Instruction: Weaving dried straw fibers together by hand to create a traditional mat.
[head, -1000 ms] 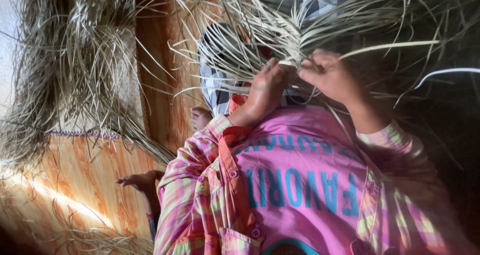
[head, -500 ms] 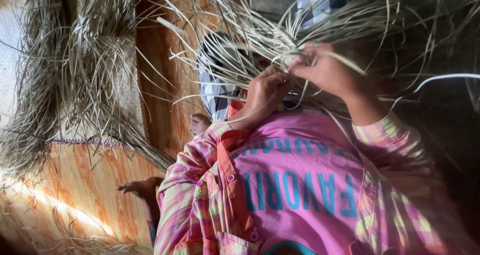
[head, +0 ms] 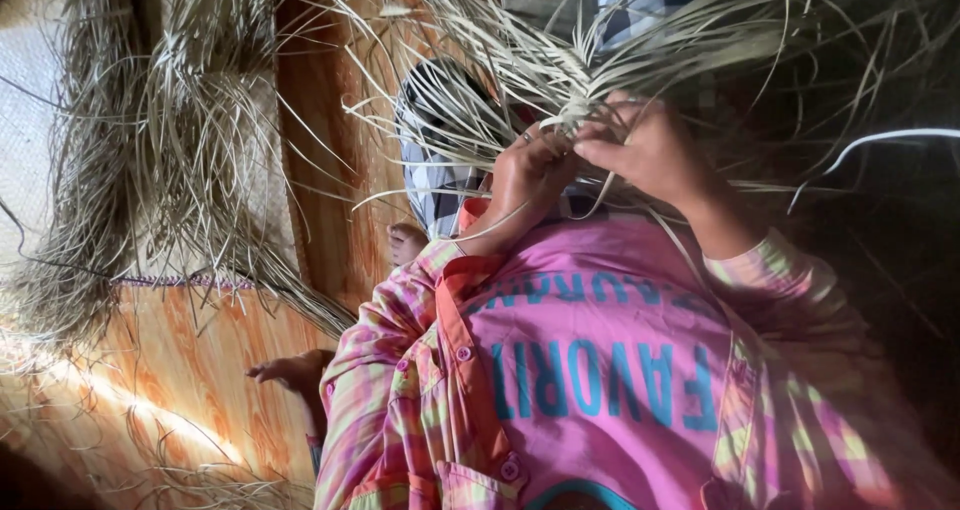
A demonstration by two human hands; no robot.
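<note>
the left hand [head: 530, 175] and the right hand [head: 650, 150] meet close together near the top middle of the view, just above a pink shirt [head: 600, 370] with blue print and the plaid sleeves of an overshirt [head: 400, 370]. both hands are curled tight, fingertips pinched on thin pale straw strips [head: 560, 80] where these cross into a small woven patch. the left one has a ring on a finger and its fingers are folded over the strands; the right one has thumb and forefinger pressed together on a strip right beside the left fingers.

the strips are dry, flat and narrow, cream to grey-green in colour. they fan out from the hands in all directions, up and to the far right, some bent, one long strand curving off at the right edge. behind them lies a blue and white checked cloth [head: 430, 180].

to the left, a thick bundle of loose straw [head: 170, 150] hangs over a wooden floor [head: 160, 390] with orange grain. a bare foot [head: 295, 370] rests on that floor at lower left, another foot [head: 405, 240] shows just beside the sleeve.
</note>
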